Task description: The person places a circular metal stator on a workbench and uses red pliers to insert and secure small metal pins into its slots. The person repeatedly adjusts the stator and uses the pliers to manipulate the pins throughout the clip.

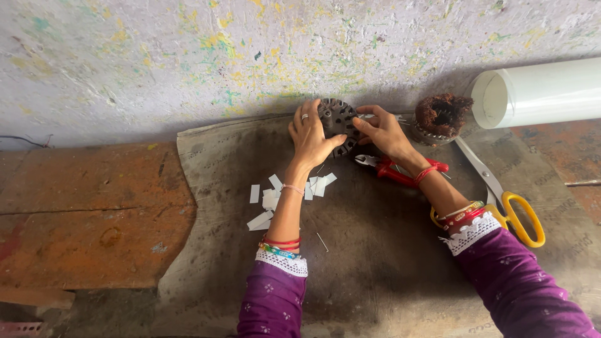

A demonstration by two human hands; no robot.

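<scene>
Paint-flecked wall [188, 56]; dark mat [375, 263] on orange floor [87, 213].

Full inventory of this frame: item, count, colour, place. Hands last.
slotted metal disc: 1, dark grey, far edge of the mat by the wall, held between both hands
white paper strips: a scattered pile, count unclear, white, on the mat under the left wrist
pliers: 1, red handles, on the mat under the right wrist
scissors: 1, yellow handles, right side of the mat
wound coil part: 1, brown, right of the disc
tube: 1, white, lying at right by the wall
mat: 1, dark grey, on the floor
left hand: grips the disc's left side
right hand: fingers on the disc's right edge
</scene>
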